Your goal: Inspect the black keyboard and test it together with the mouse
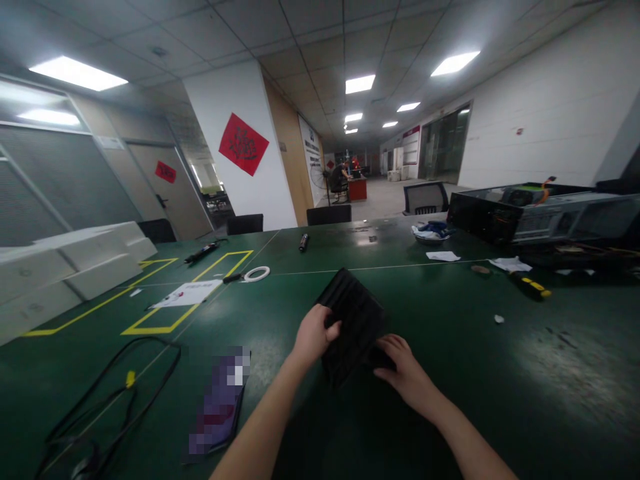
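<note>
A black ribbed rectangular part [353,313], like a finned panel, lies tilted on the green table [450,373] in front of me. My left hand [314,333] grips its left edge, thumb over the top face. My right hand [400,369] holds its near right corner with fingers curled onto it. Both forearms reach in from the bottom of the view.
An open computer case [530,212] sits at the right back. A yellow-black tool [531,286], paper scraps and a dish [430,233] lie near it. White boxes [65,267] stand at left, with yellow floor-tape marks, a white tape roll [257,273], black cables [107,393] and a blurred-out item [220,400].
</note>
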The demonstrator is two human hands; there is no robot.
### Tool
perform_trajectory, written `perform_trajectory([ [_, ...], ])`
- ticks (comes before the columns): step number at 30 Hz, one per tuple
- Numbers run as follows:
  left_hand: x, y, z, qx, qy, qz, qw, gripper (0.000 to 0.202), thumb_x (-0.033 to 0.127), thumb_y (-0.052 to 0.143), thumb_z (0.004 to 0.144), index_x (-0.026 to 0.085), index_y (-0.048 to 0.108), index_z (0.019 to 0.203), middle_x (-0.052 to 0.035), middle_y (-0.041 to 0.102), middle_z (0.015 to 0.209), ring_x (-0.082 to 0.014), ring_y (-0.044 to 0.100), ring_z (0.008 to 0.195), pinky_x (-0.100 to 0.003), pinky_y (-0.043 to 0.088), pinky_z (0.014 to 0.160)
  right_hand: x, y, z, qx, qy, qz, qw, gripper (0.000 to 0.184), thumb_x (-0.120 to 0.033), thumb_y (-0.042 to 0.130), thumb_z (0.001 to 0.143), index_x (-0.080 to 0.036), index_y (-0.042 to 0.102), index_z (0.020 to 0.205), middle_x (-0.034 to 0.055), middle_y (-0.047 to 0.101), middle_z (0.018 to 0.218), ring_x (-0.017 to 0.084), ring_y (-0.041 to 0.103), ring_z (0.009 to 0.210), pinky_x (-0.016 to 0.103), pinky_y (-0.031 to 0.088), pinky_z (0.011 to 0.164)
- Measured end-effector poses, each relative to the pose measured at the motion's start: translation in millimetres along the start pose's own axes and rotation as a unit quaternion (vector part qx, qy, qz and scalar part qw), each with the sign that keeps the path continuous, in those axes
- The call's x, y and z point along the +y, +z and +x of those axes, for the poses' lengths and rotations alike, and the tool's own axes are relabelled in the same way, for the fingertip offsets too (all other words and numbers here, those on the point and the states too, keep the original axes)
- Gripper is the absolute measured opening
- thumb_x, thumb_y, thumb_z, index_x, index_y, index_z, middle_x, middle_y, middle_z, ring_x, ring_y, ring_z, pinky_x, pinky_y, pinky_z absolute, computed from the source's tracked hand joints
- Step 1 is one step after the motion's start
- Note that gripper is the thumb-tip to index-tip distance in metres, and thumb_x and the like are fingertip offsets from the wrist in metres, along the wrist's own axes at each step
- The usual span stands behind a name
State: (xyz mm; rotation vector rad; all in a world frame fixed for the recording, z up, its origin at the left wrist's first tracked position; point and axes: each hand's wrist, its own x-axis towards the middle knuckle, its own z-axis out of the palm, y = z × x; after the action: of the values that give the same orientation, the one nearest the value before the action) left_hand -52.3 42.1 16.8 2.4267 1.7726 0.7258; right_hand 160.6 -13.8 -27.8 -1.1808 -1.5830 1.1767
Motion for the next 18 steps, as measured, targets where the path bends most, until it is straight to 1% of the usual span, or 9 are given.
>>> perform_trajectory([
  [1, -11, -6.9, 8, -0.003, -0.044, 0.039, 0.998, 0.022, 0.031, 0.051, 0.079, 0.015, 0.061, 0.091, -0.0076, 0.06, 0.09, -0.019, 0.057, 0.086, -0.028, 0.043, 0.075, -2, -2, -1, -0.015, -0.003, -0.054, 0.998, 0.045, -0.023, 0.063, 0.063, -0.027, 0.059, 0.108, 0.0024, 0.055, 0.118, 0.024, 0.03, 0.127, 0.042, 0.019, 0.108],
  [3, -35, -20.2, 25, -0.028, -0.137, 0.125, 0.982, 0.028, 0.036, 0.046, 0.082, 0.015, 0.062, 0.092, -0.009, 0.062, 0.094, -0.0193, 0.058, 0.088, -0.027, 0.043, 0.076, -6, -4, -5, -0.034, 0.01, -0.122, 0.992, 0.048, -0.023, 0.057, 0.069, -0.029, 0.053, 0.116, 0.0021, 0.049, 0.125, 0.023, 0.029, 0.127, 0.042, 0.021, 0.107],
  [6, -68, -31.7, 42, -0.042, -0.218, 0.186, 0.957, 0.038, 0.039, 0.044, 0.082, 0.009, 0.064, 0.09, -0.0172, 0.063, 0.096, -0.0264, 0.06, 0.091, -0.032, 0.044, 0.075, -13, -4, -9, -0.046, 0.041, -0.12, 0.991, 0.047, -0.024, 0.053, 0.072, -0.029, 0.049, 0.118, 0.0022, 0.043, 0.13, 0.022, 0.031, 0.126, 0.041, 0.025, 0.106],
  [8, -85, -32.2, 47, -0.047, -0.244, 0.202, 0.947, 0.039, 0.039, 0.047, 0.079, 0.005, 0.065, 0.088, -0.0218, 0.063, 0.095, -0.0315, 0.06, 0.091, -0.036, 0.045, 0.074, -16, -3, -9, -0.049, 0.053, -0.114, 0.991, 0.046, -0.024, 0.053, 0.072, -0.03, 0.05, 0.118, 0.0018, 0.042, 0.131, 0.022, 0.033, 0.126, 0.042, 0.026, 0.106],
  [10, -95, -28.7, 49, -0.054, -0.262, 0.212, 0.94, 0.038, 0.039, 0.05, 0.077, 0.005, 0.066, 0.086, -0.0231, 0.064, 0.093, -0.0338, 0.06, 0.092, -0.038, 0.046, 0.073, -18, -2, -9, -0.047, 0.05, -0.111, 0.991, 0.045, -0.024, 0.055, 0.071, -0.031, 0.052, 0.116, 0.0013, 0.044, 0.129, 0.022, 0.034, 0.125, 0.043, 0.025, 0.106],
  [13, -102, -24.0, 53, -0.055, -0.269, 0.214, 0.938, 0.04, 0.041, 0.05, 0.076, 0.006, 0.067, 0.086, -0.0234, 0.064, 0.094, -0.0345, 0.06, 0.093, -0.039, 0.046, 0.074, -17, -1, -8, -0.042, 0.037, -0.098, 0.994, 0.043, -0.024, 0.057, 0.071, -0.033, 0.054, 0.113, 0.0008, 0.046, 0.127, 0.024, 0.035, 0.124, 0.045, 0.025, 0.105],
  [15, -104, -25.7, 55, -0.044, -0.266, 0.211, 0.939, 0.045, 0.043, 0.046, 0.078, 0.005, 0.067, 0.089, -0.0247, 0.064, 0.096, -0.0348, 0.059, 0.095, -0.04, 0.045, 0.077, -15, -2, -9, -0.039, 0.031, -0.085, 0.995, 0.042, -0.026, 0.057, 0.071, -0.034, 0.054, 0.113, 0.0007, 0.046, 0.127, 0.025, 0.035, 0.124, 0.046, 0.026, 0.105],
  [16, -105, -28.6, 56, -0.036, -0.267, 0.209, 0.94, 0.045, 0.041, 0.044, 0.08, 0.004, 0.066, 0.092, -0.0254, 0.063, 0.098, -0.0346, 0.059, 0.097, -0.04, 0.045, 0.079, -14, -3, -9, -0.037, 0.035, -0.079, 0.996, 0.042, -0.026, 0.056, 0.072, -0.034, 0.054, 0.113, 0.0006, 0.045, 0.128, 0.026, 0.035, 0.124, 0.047, 0.026, 0.104],
  [18, -112, -38.6, 55, -0.023, -0.275, 0.201, 0.94, 0.038, 0.03, 0.04, 0.083, 0.004, 0.064, 0.097, -0.0254, 0.062, 0.102, -0.0327, 0.058, 0.099, -0.039, 0.044, 0.08, -14, -4, -10, -0.033, 0.048, -0.069, 0.996, 0.044, -0.026, 0.056, 0.071, -0.034, 0.054, 0.114, 0.0009, 0.044, 0.129, 0.026, 0.035, 0.124, 0.049, 0.026, 0.104],
])
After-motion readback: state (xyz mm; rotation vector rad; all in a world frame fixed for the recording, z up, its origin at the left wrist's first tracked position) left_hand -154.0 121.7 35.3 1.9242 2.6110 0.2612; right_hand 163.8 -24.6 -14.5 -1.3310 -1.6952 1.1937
